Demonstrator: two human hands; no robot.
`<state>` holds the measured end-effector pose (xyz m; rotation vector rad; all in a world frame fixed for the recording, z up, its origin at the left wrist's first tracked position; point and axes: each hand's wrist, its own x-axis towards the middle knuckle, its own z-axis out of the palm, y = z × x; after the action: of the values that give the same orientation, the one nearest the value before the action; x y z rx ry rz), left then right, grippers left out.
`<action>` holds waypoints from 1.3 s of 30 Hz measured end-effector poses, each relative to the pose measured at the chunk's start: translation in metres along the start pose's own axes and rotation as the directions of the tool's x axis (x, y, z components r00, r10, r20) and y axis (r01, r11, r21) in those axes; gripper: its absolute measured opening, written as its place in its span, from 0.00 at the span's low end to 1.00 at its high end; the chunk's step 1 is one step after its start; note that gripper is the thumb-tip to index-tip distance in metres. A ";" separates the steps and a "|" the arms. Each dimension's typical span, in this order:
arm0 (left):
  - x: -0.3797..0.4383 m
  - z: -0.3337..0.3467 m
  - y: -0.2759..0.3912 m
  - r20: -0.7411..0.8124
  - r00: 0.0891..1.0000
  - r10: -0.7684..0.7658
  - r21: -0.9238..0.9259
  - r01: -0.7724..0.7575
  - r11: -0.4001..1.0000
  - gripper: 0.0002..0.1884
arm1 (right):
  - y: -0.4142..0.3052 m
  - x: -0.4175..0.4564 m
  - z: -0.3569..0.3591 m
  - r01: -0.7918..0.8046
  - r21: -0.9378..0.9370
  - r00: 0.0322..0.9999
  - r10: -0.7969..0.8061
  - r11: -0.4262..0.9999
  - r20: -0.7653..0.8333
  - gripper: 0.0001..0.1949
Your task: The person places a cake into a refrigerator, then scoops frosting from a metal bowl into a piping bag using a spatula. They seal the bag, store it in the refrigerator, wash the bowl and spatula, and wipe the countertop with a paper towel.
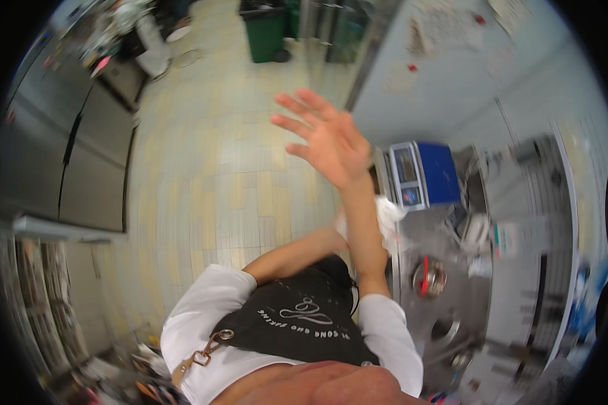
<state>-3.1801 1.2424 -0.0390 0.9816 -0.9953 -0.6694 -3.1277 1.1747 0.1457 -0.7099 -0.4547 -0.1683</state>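
My right hand (329, 139) is raised in front of me, fingers spread and holding nothing. Beneath that right forearm crosses my left arm (299, 250); its hand is mostly hidden there and blurred, so its grip does not show. Beside the crossing, a crumpled white cloth or paper (389, 217) sticks out at the edge of a steel counter (415, 233). Whether my left hand holds it, I cannot tell. A blue and white digital scale (425, 174) stands on the counter, to the right of my right wrist.
On the counter sit a metal bowl with a red-handled utensil (430, 277) and a round metal ring (446, 329). Steel refrigerator doors (93, 157) line the left. Ahead across the tiled floor (228, 152) stands a green wheeled bin (264, 35); papers (443, 28) hang on the right wall.
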 end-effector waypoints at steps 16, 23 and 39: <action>-0.003 0.003 0.000 0.435 0.871 0.229 0.624 -0.475 0.620 0.22 | 0.092 -0.134 -0.173 0.278 0.131 0.367 0.021 0.951 -0.930 0.22; -0.004 -0.015 -0.065 0.589 0.808 0.024 0.565 -0.433 0.703 0.17 | 0.113 -0.247 -0.099 0.085 0.215 0.597 0.123 0.973 -0.793 0.28; -0.037 0.268 -0.116 0.710 0.153 -0.688 0.108 0.941 0.321 0.35 | -0.003 -0.555 -0.080 -0.642 -0.494 -0.096 -0.701 0.587 -0.707 0.12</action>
<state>-3.4427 1.1271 -0.1032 0.9066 -0.7375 -2.2782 -3.5950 1.1174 -0.1591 -1.2734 1.4544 -1.0409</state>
